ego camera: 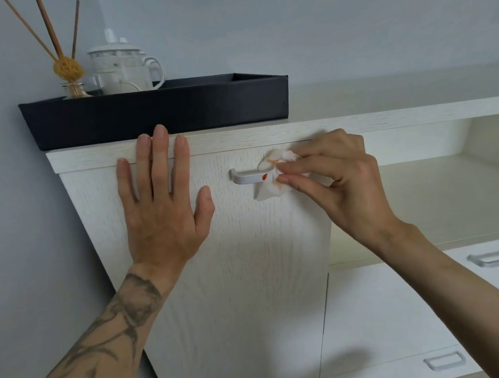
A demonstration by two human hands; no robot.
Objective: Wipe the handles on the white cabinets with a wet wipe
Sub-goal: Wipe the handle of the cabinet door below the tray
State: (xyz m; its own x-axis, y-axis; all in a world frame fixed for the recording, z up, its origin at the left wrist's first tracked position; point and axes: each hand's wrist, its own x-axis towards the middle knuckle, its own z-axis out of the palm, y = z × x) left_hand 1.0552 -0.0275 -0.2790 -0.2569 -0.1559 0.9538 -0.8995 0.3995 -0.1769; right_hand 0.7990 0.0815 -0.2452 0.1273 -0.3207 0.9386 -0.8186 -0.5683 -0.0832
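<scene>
Single head view, wide-angle. Faces the cabinet (239, 286) door front-on, very near, lens about level with its top. Wall (6, 223) at left, shelf (436, 204) at right.

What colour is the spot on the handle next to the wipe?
Orange-red; the spot sits on the silver handle beside the wipe, head view.

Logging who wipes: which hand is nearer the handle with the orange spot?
Right. The right hand pinches the wet wipe at the right end of the handle; the left hand lies flat on the door, left of the handle, apart.
</scene>
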